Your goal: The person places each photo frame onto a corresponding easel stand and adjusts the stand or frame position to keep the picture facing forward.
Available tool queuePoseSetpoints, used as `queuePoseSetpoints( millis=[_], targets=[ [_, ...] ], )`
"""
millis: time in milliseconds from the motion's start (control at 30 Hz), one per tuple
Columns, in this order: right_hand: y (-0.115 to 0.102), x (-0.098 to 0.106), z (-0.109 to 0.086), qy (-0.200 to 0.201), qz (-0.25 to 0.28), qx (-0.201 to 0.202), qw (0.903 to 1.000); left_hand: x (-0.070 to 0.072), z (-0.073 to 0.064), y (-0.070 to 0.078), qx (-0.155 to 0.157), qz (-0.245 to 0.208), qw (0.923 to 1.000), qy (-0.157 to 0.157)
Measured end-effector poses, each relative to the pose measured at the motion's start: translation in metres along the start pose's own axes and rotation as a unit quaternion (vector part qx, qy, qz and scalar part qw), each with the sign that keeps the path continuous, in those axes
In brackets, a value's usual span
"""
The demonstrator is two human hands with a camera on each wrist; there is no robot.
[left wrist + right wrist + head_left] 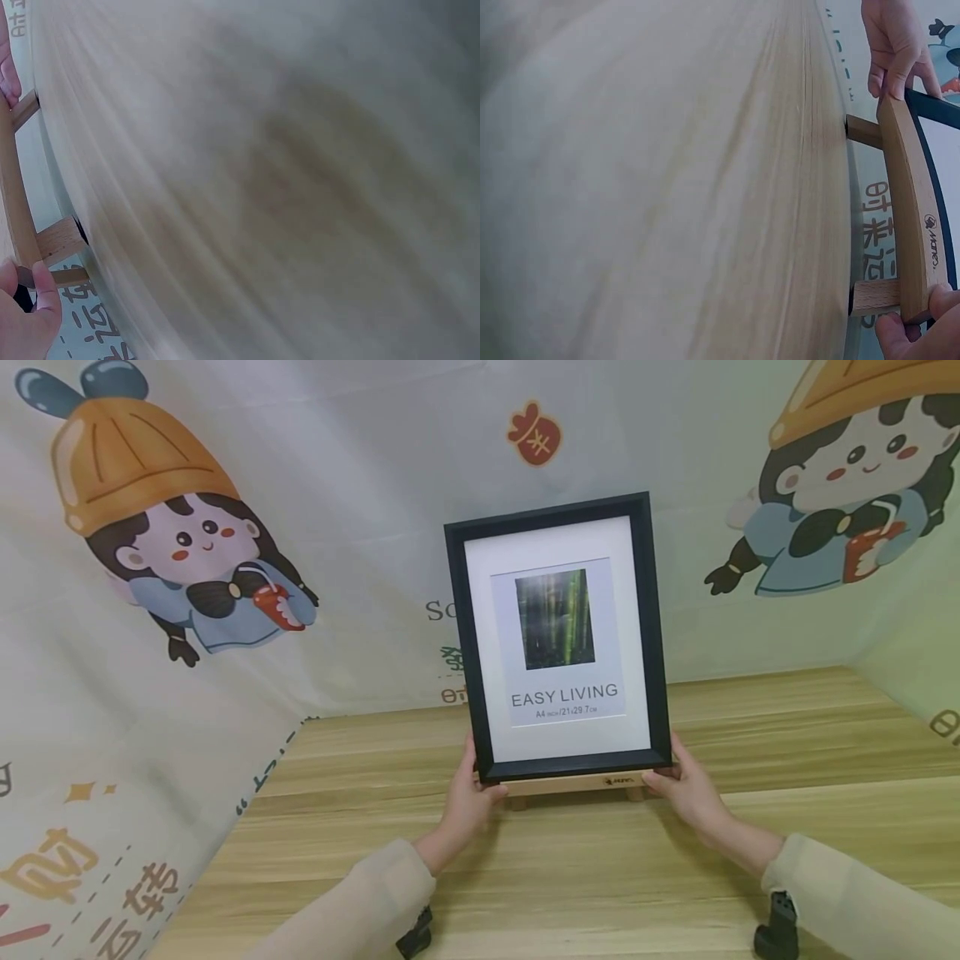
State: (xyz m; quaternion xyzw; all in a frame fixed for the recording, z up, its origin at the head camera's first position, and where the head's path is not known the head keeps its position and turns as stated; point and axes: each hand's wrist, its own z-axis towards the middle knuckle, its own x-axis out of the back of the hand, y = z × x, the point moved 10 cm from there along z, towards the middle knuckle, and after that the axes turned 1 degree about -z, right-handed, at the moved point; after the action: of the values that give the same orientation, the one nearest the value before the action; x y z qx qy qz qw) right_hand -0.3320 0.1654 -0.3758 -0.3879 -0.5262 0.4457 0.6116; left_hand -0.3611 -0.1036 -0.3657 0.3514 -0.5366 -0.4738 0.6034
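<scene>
While the black picture frame (558, 635) stands upright on a small wooden stand (577, 783), both hands keep it at its lower corners. The left hand (468, 797) curls its fingers around the bottom left corner, and the right hand (686, 785) grips the bottom right corner in the same way, so the frame seems balanced from two sides and cannot easily tip. In the right wrist view the wooden stand (911, 217) shows its short feet resting on the wooden table (600, 877), with the thumb pressing against its end. The frame is at the middle of the table, near the printed cloth backdrop (225, 568) behind it, facing the person.
</scene>
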Motion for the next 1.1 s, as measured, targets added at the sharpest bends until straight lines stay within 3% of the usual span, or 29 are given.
queuePoseSetpoints(
  millis=[667, 900, 1100],
  targets=[
    [0.002, -0.001, 0.0007, -0.005, -0.012, -0.012, 0.9998, 0.0007, -0.0016, 0.0009, -0.002, 0.014, 0.9999, 0.006],
    [0.0032, -0.0015, 0.0009, -0.004, -0.015, -0.015, 0.9998, 0.0006, -0.0018, 0.0029, -0.021, 0.023, 0.9995, 0.004],
    [0.0027, -0.0008, 0.0004, -0.001, -0.02, -0.015, 0.9997, 0.0002, -0.0007, 0.0021, -0.014, 0.025, 0.9996, 0.006]
  ],
)
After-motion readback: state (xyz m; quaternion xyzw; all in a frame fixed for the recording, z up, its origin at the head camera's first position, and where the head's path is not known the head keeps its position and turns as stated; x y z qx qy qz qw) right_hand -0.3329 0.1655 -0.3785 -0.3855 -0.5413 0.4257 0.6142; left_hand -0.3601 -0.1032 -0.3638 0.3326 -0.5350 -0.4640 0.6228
